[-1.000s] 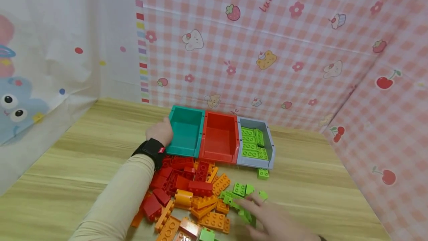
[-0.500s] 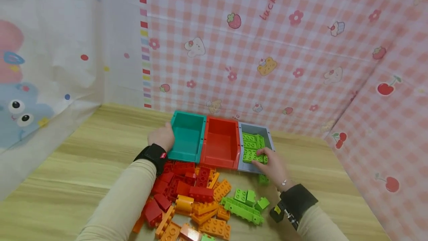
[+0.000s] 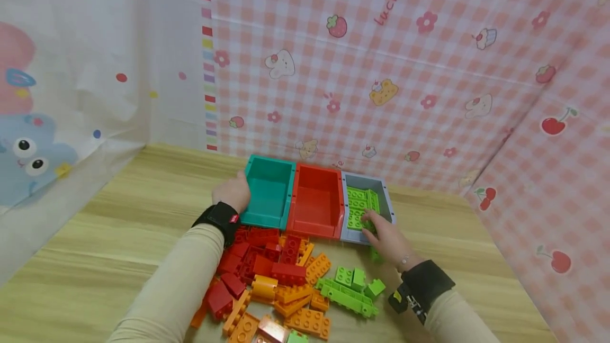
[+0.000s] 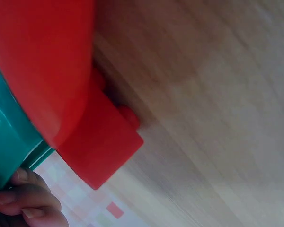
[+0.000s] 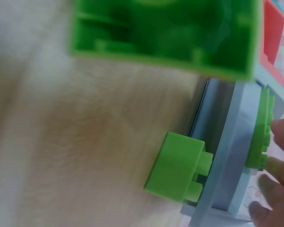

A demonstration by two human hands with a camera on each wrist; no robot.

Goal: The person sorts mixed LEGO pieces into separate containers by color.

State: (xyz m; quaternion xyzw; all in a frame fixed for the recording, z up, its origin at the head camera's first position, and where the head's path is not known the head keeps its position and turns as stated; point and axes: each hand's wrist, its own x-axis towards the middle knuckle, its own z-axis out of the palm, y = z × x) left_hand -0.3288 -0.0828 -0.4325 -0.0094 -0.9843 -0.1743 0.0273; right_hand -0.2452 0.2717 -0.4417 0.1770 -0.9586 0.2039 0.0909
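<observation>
At the left rim of the teal bin (image 3: 269, 195) my left hand (image 3: 232, 193) grips the side wall; its curled fingers (image 4: 31, 205) show beside the bin in the left wrist view. My right hand (image 3: 388, 234) reaches over the front of the grey bin (image 3: 364, 180). Its spread fingers touch the green bricks (image 3: 357, 204) lying flat inside, and some fingertips are hidden among them. The right wrist view has one green brick (image 5: 173, 168) on the table by the grey bin's front. Closer to that camera, another green brick (image 5: 165, 33) looks blurred.
The red bin (image 3: 316, 200) joins the teal and grey ones. In front lie piled red bricks (image 3: 288, 274), orange bricks (image 3: 310, 322) and a few green ones, including a long green piece (image 3: 348, 298). A patterned cloth wall (image 3: 305, 83) stands right behind the bins.
My right hand has moved from the loose green bricks up to the grey bin, and the green bricks inside it have shifted slightly. My left hand stays at the teal bin.
</observation>
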